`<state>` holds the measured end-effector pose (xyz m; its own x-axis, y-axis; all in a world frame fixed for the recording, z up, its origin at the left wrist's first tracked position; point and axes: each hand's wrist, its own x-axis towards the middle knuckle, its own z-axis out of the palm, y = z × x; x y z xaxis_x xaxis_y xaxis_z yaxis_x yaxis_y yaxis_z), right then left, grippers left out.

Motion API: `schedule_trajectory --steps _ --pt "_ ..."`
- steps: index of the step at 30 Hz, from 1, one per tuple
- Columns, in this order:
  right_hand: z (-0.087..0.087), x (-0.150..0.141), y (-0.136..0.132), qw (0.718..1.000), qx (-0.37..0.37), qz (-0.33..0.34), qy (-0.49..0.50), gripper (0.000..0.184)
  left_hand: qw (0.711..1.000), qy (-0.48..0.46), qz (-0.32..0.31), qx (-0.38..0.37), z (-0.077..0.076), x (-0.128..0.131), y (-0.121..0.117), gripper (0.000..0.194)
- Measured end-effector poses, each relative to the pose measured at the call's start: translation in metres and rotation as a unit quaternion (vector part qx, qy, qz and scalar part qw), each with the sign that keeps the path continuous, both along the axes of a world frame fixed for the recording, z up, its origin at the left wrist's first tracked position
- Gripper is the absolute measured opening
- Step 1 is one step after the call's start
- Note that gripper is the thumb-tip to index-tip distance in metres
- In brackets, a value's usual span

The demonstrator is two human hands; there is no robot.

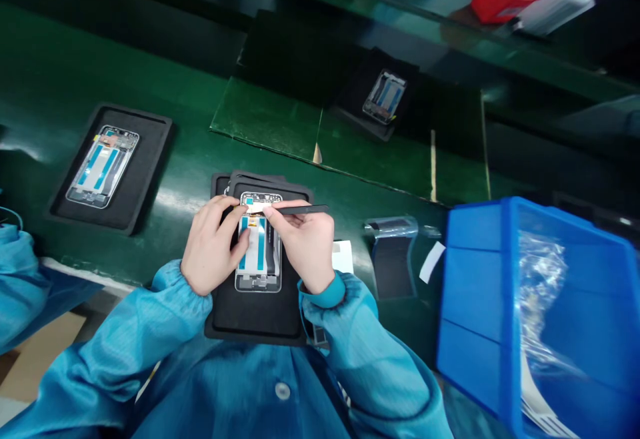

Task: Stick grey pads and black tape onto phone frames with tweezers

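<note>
An opened smartphone (255, 252), with its inner parts and blue strips showing, lies in a black foam tray (253, 319) in front of me. My left hand (213, 242) rests over its left edge, thumb and index finger apart, with the fingertips on its upper part. Pinched in my right hand (307, 239) is a slim black tweezer-like tool (310, 209); its tip is hidden by the fingers. Those fingers touch a pale piece (256, 207) across the upper part of the phone. Beneath this tray, another black tray shows at the left edge.
Another opened phone (103, 167) lies in a black tray (150, 179) at left, beside a co-worker's sleeve (20, 279). A third phone (385, 97) sits farther back. At right are a film-covered dark sheet (395, 265), a white strip (431, 262) and a blue bin (473, 305) holding clear plastic.
</note>
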<state>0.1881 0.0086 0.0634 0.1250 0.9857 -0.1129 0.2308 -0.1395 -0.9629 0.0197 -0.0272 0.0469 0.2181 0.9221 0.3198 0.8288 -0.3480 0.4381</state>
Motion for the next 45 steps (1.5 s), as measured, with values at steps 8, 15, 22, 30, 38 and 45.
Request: schedule_trajectory --steps 8,15,22,30,38,45 --pt "-0.002 0.000 0.000 1.000 0.001 0.003 0.006 0.011 1.000 0.007 -0.001 0.000 0.001 0.000 0.001 0.034" --pt "-0.003 0.000 0.000 1.000 0.010 0.006 -0.006 0.011 1.000 0.026 -0.004 0.012 0.002 0.000 -0.001 0.035" --pt "-0.002 0.001 0.000 1.000 0.016 0.009 -0.010 0.011 0.997 0.070 -0.020 0.036 0.004 0.000 -0.003 0.032" --pt "0.000 -0.001 0.001 1.000 0.027 -0.008 -0.011 0.011 0.981 0.185 -0.031 0.059 0.014 0.003 -0.004 0.030" --pt "0.016 0.081 -0.038 0.964 0.164 -0.207 -0.003 0.016 0.945 0.304 -0.097 0.077 0.033 0.003 -0.005 0.035" --pt "-0.033 0.164 -0.094 0.991 0.057 -0.116 -0.041 0.015 0.957 0.232 -0.173 0.007 0.067 0.072 0.017 0.030"
